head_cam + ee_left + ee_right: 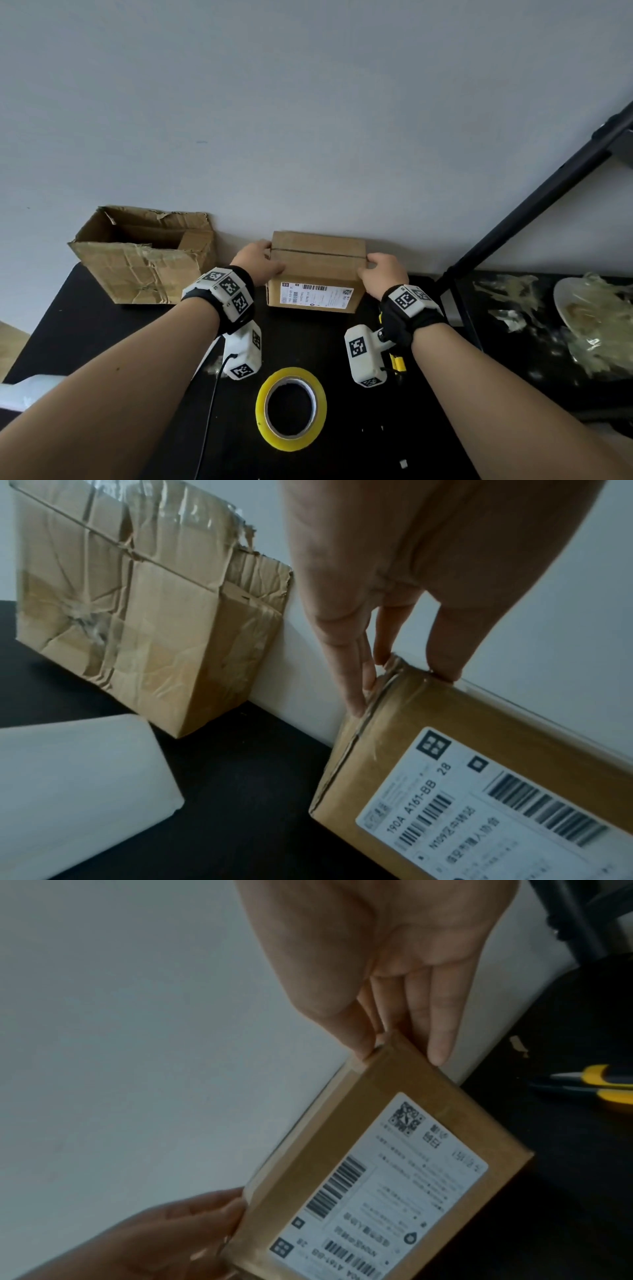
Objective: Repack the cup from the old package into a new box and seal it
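My left hand (259,261) and right hand (383,272) grip opposite ends of the closed labelled box (317,274), which stands on the table (308,342) against the wall.

Dim, flat, bluish light with soft shadows; wide-angle bending at edges; wrist views grainy, soft.

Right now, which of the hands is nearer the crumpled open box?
Left. The left hand holds the labelled box's left end, which faces the open box. The right hand holds the far right end, with the labelled box between.
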{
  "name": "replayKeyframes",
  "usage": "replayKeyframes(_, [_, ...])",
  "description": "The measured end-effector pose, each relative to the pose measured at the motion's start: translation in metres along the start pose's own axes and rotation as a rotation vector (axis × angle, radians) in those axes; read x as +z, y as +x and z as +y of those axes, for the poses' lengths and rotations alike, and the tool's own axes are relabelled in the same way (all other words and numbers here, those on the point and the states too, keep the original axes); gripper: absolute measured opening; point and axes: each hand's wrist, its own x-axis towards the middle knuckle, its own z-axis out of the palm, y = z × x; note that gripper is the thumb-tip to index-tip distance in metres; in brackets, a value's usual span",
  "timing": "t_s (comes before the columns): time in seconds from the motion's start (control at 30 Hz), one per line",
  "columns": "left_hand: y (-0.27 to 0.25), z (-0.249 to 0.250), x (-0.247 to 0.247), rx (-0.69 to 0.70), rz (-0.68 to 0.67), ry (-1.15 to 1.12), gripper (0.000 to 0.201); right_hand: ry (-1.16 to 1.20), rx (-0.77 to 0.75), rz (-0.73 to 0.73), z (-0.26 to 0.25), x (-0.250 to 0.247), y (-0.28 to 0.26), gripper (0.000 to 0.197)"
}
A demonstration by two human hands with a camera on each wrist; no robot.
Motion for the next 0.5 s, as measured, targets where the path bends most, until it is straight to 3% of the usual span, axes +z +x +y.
replayKeyframes(0.13, [-0.003, -0.01, 0.01, 0.016, -0.031, -0.033, 0.049, -0.017, -0.003, -0.097, 0.013, 0.009, 0.001, 0.023])
replayKeyframes(0.37, [0.004, -0.018, 0.018, -0.011, 0.004, -0.128, 0.056, -0.049, -0.058, -0.104, 0.022, 0.01, 0.009, 0.054])
replayKeyframes(0.5, [0.003, -0.012, 0.016, -0.035, -0.015, -0.024, 0.057, -0.119, -0.069, -0.181, 0.019, 0.007, 0.011, 0.055])
